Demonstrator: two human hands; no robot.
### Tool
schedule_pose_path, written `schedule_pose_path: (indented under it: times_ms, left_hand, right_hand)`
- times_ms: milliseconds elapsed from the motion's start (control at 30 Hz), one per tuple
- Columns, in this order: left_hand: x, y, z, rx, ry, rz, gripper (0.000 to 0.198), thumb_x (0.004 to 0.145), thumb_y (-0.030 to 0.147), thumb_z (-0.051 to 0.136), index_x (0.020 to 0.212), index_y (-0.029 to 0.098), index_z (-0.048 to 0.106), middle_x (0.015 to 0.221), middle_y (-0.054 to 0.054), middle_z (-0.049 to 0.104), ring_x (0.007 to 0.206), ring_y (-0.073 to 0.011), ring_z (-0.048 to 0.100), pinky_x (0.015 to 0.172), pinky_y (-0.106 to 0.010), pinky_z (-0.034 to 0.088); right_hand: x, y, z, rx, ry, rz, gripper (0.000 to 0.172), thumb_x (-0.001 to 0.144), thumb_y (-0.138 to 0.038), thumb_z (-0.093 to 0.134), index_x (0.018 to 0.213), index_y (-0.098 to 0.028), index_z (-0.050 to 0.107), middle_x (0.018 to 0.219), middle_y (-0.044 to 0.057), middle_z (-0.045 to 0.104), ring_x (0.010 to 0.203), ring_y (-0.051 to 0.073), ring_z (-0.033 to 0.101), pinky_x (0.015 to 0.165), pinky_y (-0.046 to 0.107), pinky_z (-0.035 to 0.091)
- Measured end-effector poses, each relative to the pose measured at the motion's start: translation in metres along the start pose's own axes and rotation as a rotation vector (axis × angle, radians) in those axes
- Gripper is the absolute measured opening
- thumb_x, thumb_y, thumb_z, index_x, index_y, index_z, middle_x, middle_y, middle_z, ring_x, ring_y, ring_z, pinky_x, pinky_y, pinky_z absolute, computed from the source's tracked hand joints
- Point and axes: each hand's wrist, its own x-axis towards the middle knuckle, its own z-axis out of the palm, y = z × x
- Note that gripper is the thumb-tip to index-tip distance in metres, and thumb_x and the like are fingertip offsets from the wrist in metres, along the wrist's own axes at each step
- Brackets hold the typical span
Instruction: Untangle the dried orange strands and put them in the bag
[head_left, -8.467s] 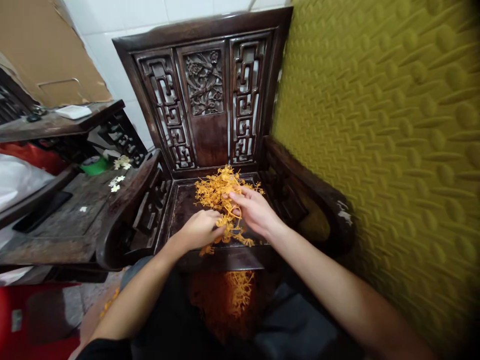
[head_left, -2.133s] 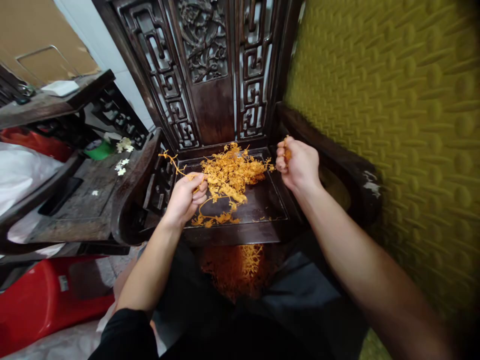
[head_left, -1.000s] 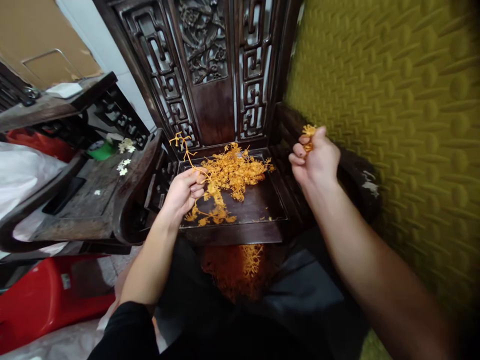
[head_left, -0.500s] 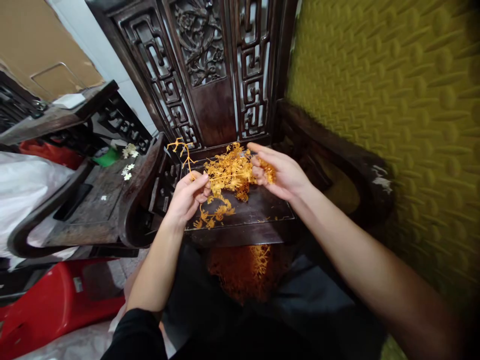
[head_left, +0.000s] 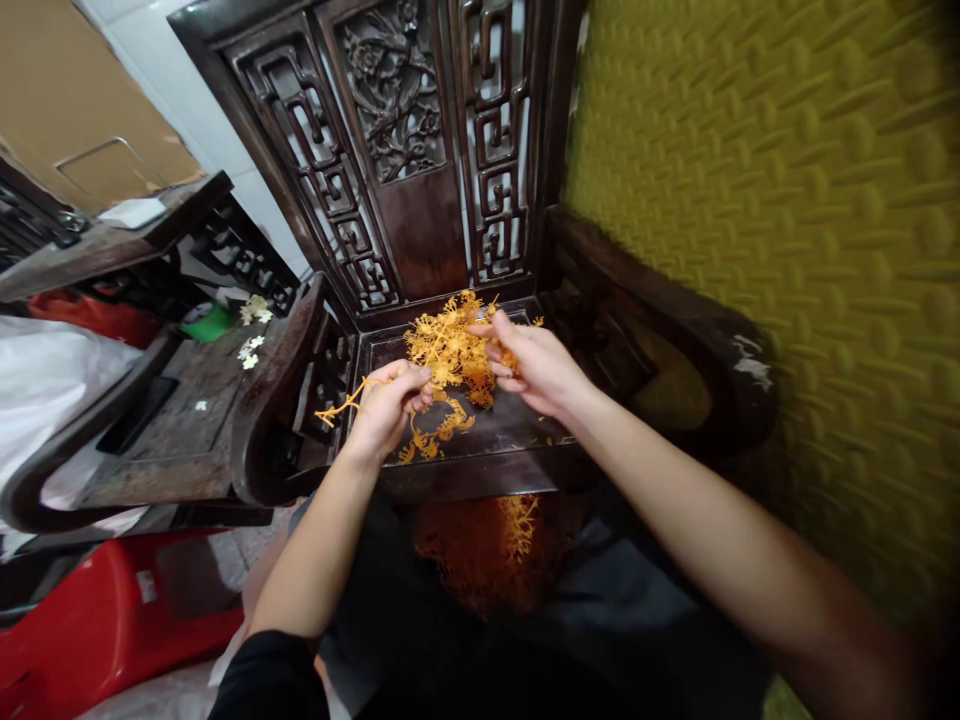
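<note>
My left hand (head_left: 384,405) is closed in a pinch on a thin orange branching stem (head_left: 341,405), its bare forked end sticking out to the left. Close by on the right, my right hand (head_left: 536,365) has its fingers curled, with orange bits showing between them. Between and behind both hands, a tangled heap of orange flower-like sprigs (head_left: 450,345) lies on the dark wooden chair seat (head_left: 502,430). A few loose orange sprigs (head_left: 442,425) rest nearer the seat's front. What sits inside the right palm is partly hidden by the fingers.
Below the seat edge, more orange sprigs (head_left: 517,525) fill a reddish container or bag between the legs. The carved chair back (head_left: 424,230) rises behind. A second wooden chair (head_left: 165,430) with white flower pieces (head_left: 251,350) stands left, above a red plastic stool (head_left: 112,610). A yellow textured surface (head_left: 750,150) borders the right.
The stem in my left hand has swung from pointing up to pointing left and down. My right hand has shifted slightly left and down, its index finger no longer stretched as far out.
</note>
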Motion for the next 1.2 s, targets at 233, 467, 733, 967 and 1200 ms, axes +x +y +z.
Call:
schedule_pose_path:
  times_ms: [233,467,733,967,1200]
  left_hand:
    - [-0.011,-0.010,0.018,0.135,-0.113,0.060,0.040,0.073,0.024,0.076,0.048,0.017,0.046,0.058,-0.001,0.060,0.058,-0.0105,0.052,0.057,-0.025,0.036]
    - [-0.022,-0.001,0.028,-0.003,-0.211,0.022,0.044,0.062,0.014,0.072,0.044,0.017,0.031,0.046,0.003,0.039,0.048,-0.0071,0.034,0.051,-0.025,0.025]
    - [-0.018,0.011,0.007,-0.072,-0.318,-0.090,0.037,0.056,0.011,0.065,0.043,0.017,0.031,0.042,0.002,0.037,0.044,-0.0075,0.033,0.049,-0.027,0.023]
    - [-0.021,0.007,0.005,-0.038,-0.386,-0.148,0.034,0.055,0.009,0.063,0.042,0.017,0.033,0.042,0.002,0.037,0.041,-0.0064,0.029,0.045,-0.026,0.018]
    - [-0.016,0.006,-0.002,-0.079,-0.307,-0.068,0.037,0.057,0.009,0.063,0.044,0.018,0.030,0.041,0.002,0.037,0.042,-0.0073,0.031,0.047,-0.026,0.020]
  right_hand:
    - [0.003,0.018,0.009,-0.067,0.039,0.010,0.054,0.074,-0.068,0.076,0.075,-0.019,0.053,0.060,-0.006,0.038,0.044,0.005,0.030,0.037,0.019,0.012]
    - [0.034,0.007,-0.019,-0.075,0.496,-0.153,0.038,0.085,-0.045,0.074,0.072,-0.020,0.049,0.051,-0.009,0.039,0.041,0.005,0.032,0.036,0.018,0.021]
    - [0.010,-0.010,-0.026,-0.134,-0.085,-0.002,0.029,0.082,-0.037,0.075,0.101,-0.015,0.070,0.066,-0.003,0.058,0.040,0.003,0.036,0.034,0.016,0.016]
    - [0.006,0.002,-0.005,-0.245,-0.267,0.161,0.030,0.083,-0.042,0.077,0.073,-0.016,0.065,0.042,-0.010,0.033,0.035,0.003,0.022,0.033,0.017,0.011]
    - [0.017,-0.031,-0.043,-0.046,0.287,-0.075,0.020,0.092,-0.027,0.066,0.080,-0.017,0.055,0.071,0.002,0.065,0.046,0.005,0.053,0.034,0.015,0.021]
